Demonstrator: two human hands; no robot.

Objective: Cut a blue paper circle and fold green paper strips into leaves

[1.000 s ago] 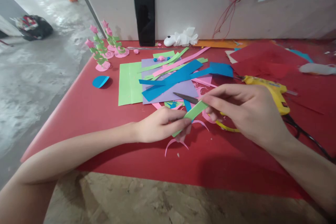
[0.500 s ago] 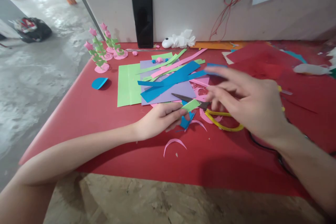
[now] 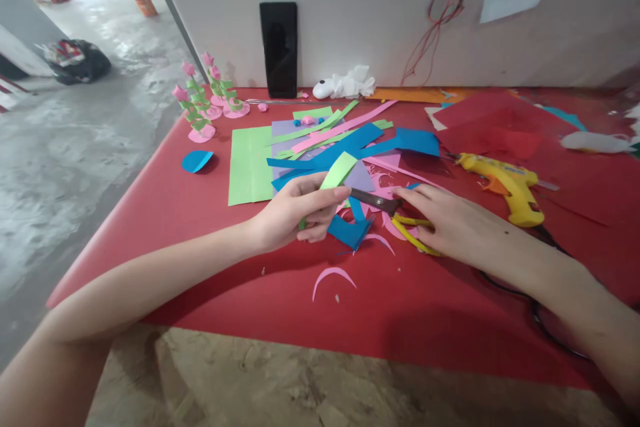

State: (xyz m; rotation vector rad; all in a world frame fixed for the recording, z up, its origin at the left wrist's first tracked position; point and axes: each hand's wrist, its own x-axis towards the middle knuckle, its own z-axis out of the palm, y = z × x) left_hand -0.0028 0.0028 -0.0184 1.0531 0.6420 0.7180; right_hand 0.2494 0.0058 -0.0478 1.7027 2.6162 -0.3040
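Between thumb and fingers, my left hand (image 3: pixel 303 210) pinches a light green paper strip (image 3: pixel 341 169), whose free end sticks up above the thumb. My right hand (image 3: pixel 440 220) has closed over the yellow handles of the scissors (image 3: pixel 375 200), which lie flat on the scraps with their blades pointing left. The blade tips are hidden behind my left thumb. A folded blue paper scrap (image 3: pixel 350 232) lies just below the blades. Blue strips (image 3: pixel 345 147) cross over a purple sheet (image 3: pixel 363 177) and a light green sheet (image 3: pixel 249 167) behind my hands.
Paper flowers (image 3: pixel 197 103) stand at the back left, near a blue paper disc (image 3: pixel 197 161). A black phone (image 3: pixel 279 50) leans on the wall. On the right lies a yellow glue gun (image 3: pixel 505 183) with its cord. A thin pink curl (image 3: pixel 334 273) lies in front.
My right hand has come down from above the table onto the scissors' handles, uncovering the glue gun. My left hand has moved slightly left and up, tilting the green strip upward.
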